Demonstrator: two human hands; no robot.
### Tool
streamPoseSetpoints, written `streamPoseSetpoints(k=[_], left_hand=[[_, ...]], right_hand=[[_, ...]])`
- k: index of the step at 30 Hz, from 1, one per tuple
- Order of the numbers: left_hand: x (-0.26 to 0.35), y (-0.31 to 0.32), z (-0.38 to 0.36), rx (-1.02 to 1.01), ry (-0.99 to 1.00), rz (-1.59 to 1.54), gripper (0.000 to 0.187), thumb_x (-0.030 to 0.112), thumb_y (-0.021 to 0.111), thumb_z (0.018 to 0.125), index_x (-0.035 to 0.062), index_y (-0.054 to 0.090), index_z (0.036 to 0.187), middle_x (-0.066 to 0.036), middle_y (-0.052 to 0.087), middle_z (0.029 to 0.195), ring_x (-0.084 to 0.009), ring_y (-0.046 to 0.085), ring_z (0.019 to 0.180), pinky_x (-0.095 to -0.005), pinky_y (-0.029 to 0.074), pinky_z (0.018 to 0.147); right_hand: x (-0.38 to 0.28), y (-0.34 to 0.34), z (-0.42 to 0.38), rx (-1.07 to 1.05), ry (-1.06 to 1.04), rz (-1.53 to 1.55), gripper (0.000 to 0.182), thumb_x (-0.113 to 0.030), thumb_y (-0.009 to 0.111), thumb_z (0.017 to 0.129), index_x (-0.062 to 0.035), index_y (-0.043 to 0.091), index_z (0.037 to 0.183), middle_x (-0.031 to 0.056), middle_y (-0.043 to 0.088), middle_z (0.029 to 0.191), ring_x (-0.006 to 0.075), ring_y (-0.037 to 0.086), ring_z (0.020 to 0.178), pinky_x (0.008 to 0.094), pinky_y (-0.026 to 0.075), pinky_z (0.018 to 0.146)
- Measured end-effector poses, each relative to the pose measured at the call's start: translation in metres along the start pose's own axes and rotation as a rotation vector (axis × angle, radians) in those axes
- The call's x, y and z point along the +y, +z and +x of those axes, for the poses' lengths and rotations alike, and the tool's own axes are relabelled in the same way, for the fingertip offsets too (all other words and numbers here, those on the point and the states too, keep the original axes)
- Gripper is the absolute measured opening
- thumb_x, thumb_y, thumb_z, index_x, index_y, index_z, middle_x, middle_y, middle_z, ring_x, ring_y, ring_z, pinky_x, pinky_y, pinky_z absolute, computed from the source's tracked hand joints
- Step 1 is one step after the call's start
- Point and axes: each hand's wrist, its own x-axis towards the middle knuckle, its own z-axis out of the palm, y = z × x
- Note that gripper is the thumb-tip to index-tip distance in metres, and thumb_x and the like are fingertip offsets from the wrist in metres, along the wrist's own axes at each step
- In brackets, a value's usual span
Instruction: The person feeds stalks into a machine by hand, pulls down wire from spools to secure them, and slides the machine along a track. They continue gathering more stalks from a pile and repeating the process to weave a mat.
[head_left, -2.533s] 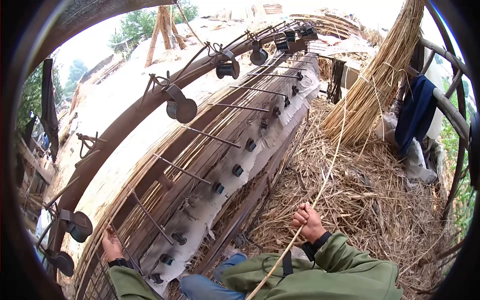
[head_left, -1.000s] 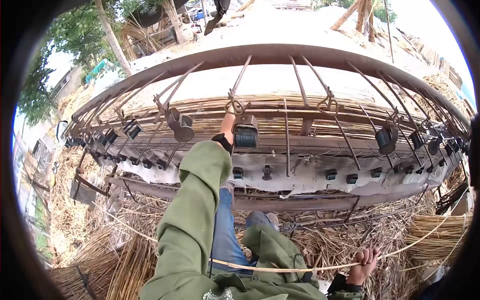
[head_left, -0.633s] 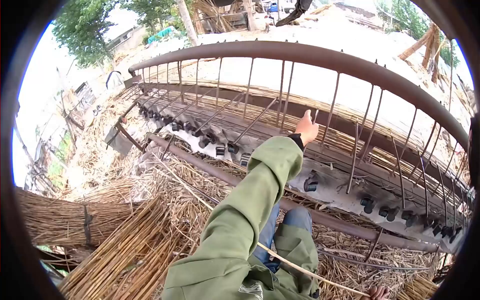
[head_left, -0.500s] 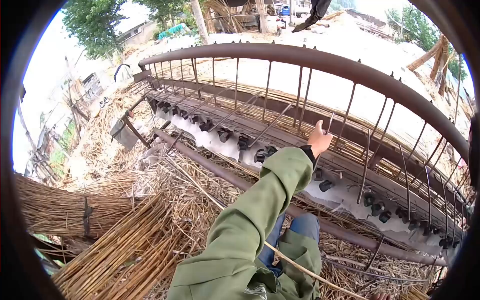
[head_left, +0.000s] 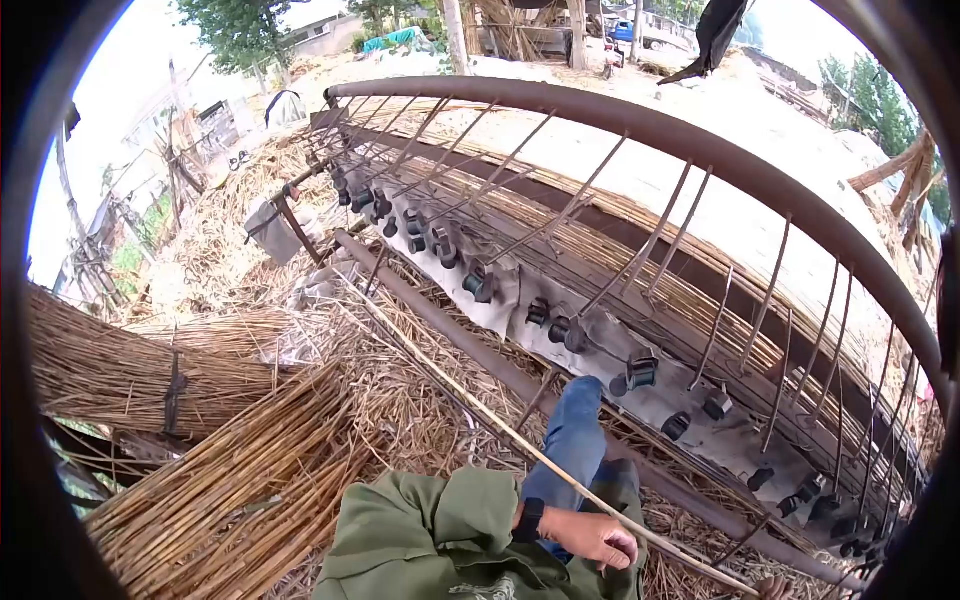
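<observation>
My left hand [head_left: 592, 538], in a green sleeve and black wristband, is low over my lap with curled fingers; what they hold, if anything, is hidden. A long thin reed stalk [head_left: 500, 428] slants past it toward the bottom right. At its lower end my right hand [head_left: 773, 588] shows only partly, fingers closed round the stalk. In front stands a rusty metal frame with a curved top bar [head_left: 640, 118] and thin rods. Dark spools [head_left: 478, 283] hang in a row along its near side, over pale sheeting [head_left: 505, 308]. Reeds [head_left: 610, 235] lie lengthwise within the frame.
A lower pipe [head_left: 440, 330] crosses before my knees. Loose straw [head_left: 400, 415] covers the ground. Bundled reeds [head_left: 120, 395] and a pile of long reeds [head_left: 235, 490] lie at the left. Trees and a blue vehicle [head_left: 622, 30] stand in the background.
My left hand has come back from the frame's rods to my lap, and its fingers have curled. The rods slant differently, and several spools hang in changed positions. The view has shifted.
</observation>
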Motion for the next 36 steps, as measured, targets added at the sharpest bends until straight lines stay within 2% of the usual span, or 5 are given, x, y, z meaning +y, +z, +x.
streamPoseSetpoints(k=[10, 15, 17, 24, 36], left_hand=[[-0.036, 0.016, -0.009, 0.761, 0.287, -0.936, 0.023, 0.019, 0.049, 0.094, 0.0030, 0.054, 0.109, -0.005, 0.059, 0.096, -0.0129, 0.058, 0.087, -0.0253, 0.049, 0.073], [0.016, -0.031, -0.071, 1.055, 0.633, -0.652, 0.018, 0.019, 0.049, 0.094, 0.0029, 0.054, 0.100, -0.008, 0.061, 0.089, -0.0136, 0.059, 0.079, -0.0254, 0.050, 0.069], [0.054, -0.054, -0.095, 1.172, 0.708, -0.573, 0.018, 0.021, 0.051, 0.093, 0.0035, 0.054, 0.096, -0.006, 0.061, 0.085, -0.0120, 0.058, 0.072, -0.0238, 0.048, 0.065], [0.080, -0.093, -0.068, 0.967, 0.523, -0.493, 0.027, 0.028, 0.050, 0.093, 0.0022, 0.054, 0.097, -0.009, 0.063, 0.082, -0.0134, 0.061, 0.067, -0.0244, 0.051, 0.059], [0.094, -0.129, -0.066, 0.905, 0.502, -0.436, 0.029, 0.033, 0.048, 0.093, 0.0038, 0.054, 0.091, -0.011, 0.063, 0.082, -0.0150, 0.063, 0.066, -0.0236, 0.052, 0.056]], right_hand=[[0.098, 0.013, -0.015, 0.234, -0.289, -0.897, 0.040, -0.037, 0.035, 0.098, -0.0096, 0.038, 0.069, 0.0032, 0.034, 0.057, 0.0159, 0.032, 0.056, 0.0315, 0.031, 0.056], [0.004, -0.012, 0.009, -0.433, -0.113, -0.715, 0.036, -0.033, 0.052, 0.091, -0.0012, 0.049, 0.108, 0.0107, 0.056, 0.080, 0.0250, 0.051, 0.071, 0.0385, 0.043, 0.067], [-0.035, -0.031, 0.018, 0.115, -1.134, -2.181, 0.052, -0.044, 0.064, 0.079, -0.0021, 0.053, 0.107, 0.0139, 0.063, 0.093, 0.0296, 0.057, 0.079, 0.0420, 0.045, 0.068], [0.023, -0.042, 0.027, -0.434, 0.214, -0.548, 0.036, -0.041, 0.056, 0.087, -0.0052, 0.057, 0.095, 0.0083, 0.063, 0.094, 0.0241, 0.059, 0.073, 0.0350, 0.047, 0.057], [0.121, 0.041, -0.047, -0.418, -0.110, -0.833, 0.026, -0.030, 0.047, 0.093, -0.0077, 0.053, 0.105, 0.0066, 0.056, 0.096, 0.0193, 0.052, 0.087, 0.0346, 0.044, 0.075]])
